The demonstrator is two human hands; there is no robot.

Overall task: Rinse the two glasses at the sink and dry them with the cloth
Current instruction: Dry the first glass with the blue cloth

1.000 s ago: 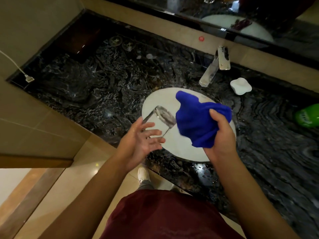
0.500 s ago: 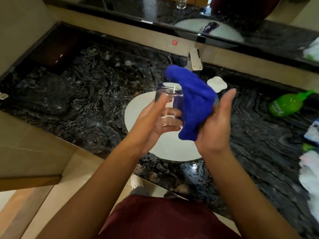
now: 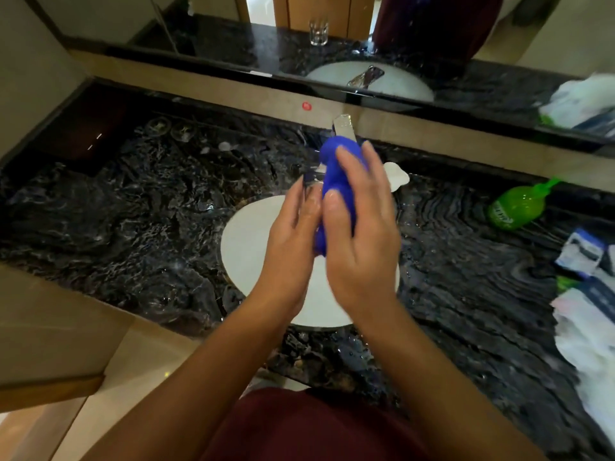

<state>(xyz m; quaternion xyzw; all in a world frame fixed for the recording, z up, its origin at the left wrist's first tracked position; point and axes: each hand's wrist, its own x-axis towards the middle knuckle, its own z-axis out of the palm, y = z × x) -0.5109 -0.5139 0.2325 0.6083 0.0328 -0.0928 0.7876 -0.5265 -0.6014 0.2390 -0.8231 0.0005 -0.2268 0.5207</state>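
Note:
Over the white sink, my left hand holds a clear glass; only the glass's rim and a bit of wall show above my fingers. My right hand presses a blue cloth against the glass from the right, wrapping most of it. The hands sit close together, touching around glass and cloth. A second glass shows only as a mirror reflection at the top; where it stands on the counter is hidden from view.
A chrome faucet rises behind the cloth, with a white soap dish to its right. A green bottle lies on the black marble counter. White and blue packets crowd the right edge.
The glass went from tilted over the sink to upright in my left hand. My right hand brought the cloth onto it and closed over it. The view shifted left and down.

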